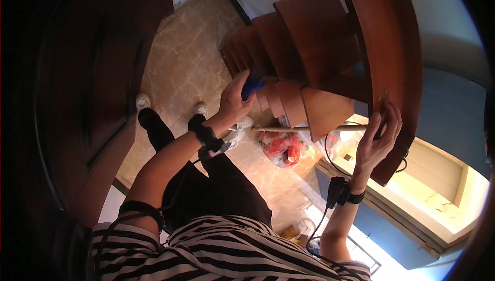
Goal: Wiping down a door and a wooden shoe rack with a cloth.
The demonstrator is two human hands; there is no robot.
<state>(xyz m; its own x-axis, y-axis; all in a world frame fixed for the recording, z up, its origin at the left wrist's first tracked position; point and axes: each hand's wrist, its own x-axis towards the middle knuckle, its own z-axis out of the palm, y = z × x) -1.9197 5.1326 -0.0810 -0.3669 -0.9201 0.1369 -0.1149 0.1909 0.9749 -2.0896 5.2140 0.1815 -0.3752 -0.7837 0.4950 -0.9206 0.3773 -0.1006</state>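
Observation:
My left hand [235, 99] is closed around a dark blue cloth-like thing [251, 86], close to the edges of the reddish-brown wooden shelves [322, 33]. Its exact kind is partly hidden by my fingers. On the right, my right hand [380, 135] rests against the long curved-looking top board [394, 38] of the same shelf unit, thumb apart from the outstretched fingers. Two small round marks show in the board just above my fingertips. Both wrists wear black straps with small devices and cables.
Below the shelves, a clear plastic bag with red and white things [283, 147] lies on the marbled tile floor [180, 49], beside a pale pole [309, 127]. Dark panelled wood [98, 85] stands at left. A lit window recess [433, 178] is at right. Another person's shoes [241, 123] appear near mine.

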